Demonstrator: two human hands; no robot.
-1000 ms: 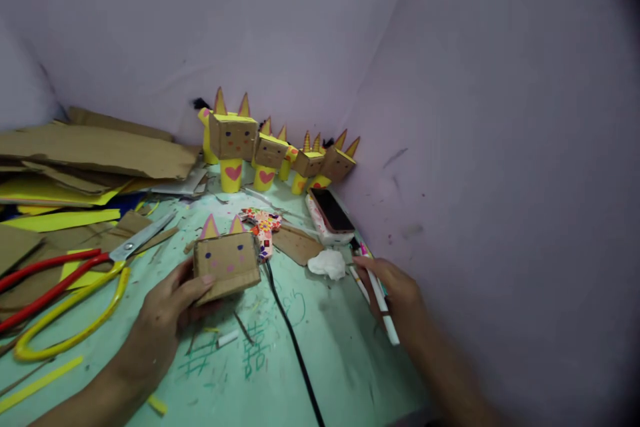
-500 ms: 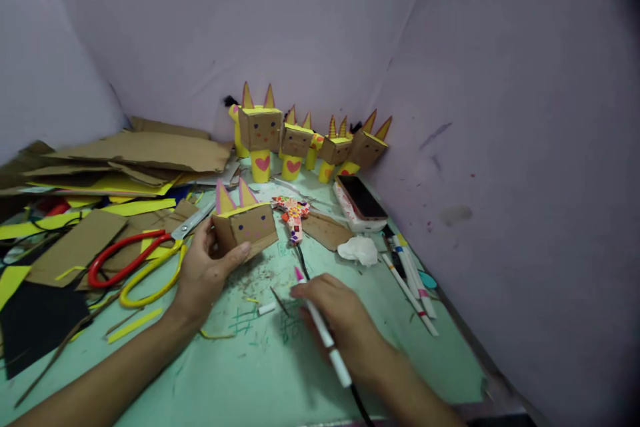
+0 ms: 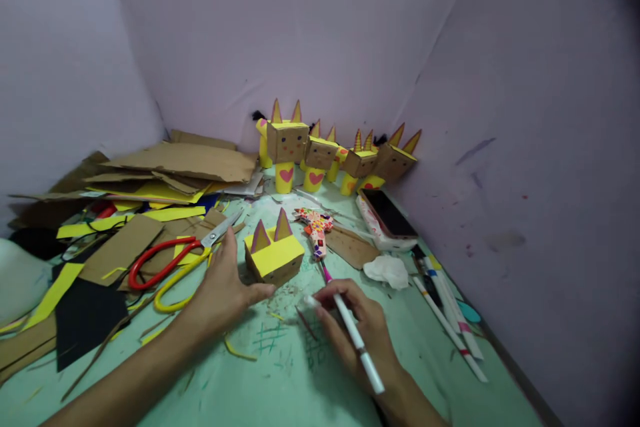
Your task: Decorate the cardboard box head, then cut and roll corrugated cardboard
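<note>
A small cardboard box head [image 3: 274,255] with a yellow top and two pointed ears sits on the table, tilted so its drawn face points down and forward. My left hand [image 3: 230,283] is just left of it, thumb and fingers spread, holding nothing. My right hand [image 3: 363,323] grips a white marker [image 3: 356,333] with a pink tip, uncapped and slanting up to the left. Between the thumb and fingertips of that same hand is a small white marker cap [image 3: 311,301]. A patterned glue gun [image 3: 318,230] lies behind the box head, its cord partly hidden.
Red-and-yellow scissors [image 3: 165,267] lie at left among cardboard and paper scraps [image 3: 125,250]. Several finished cardboard figures [image 3: 287,143] stand at the back wall. On the right are a phone [image 3: 389,212], crumpled white tissue [image 3: 386,271] and more markers [image 3: 450,320].
My left hand has let go of the box head, which now rests on the table. My right hand has taken the white cap from the table, still holding the marker. The view has shifted left.
</note>
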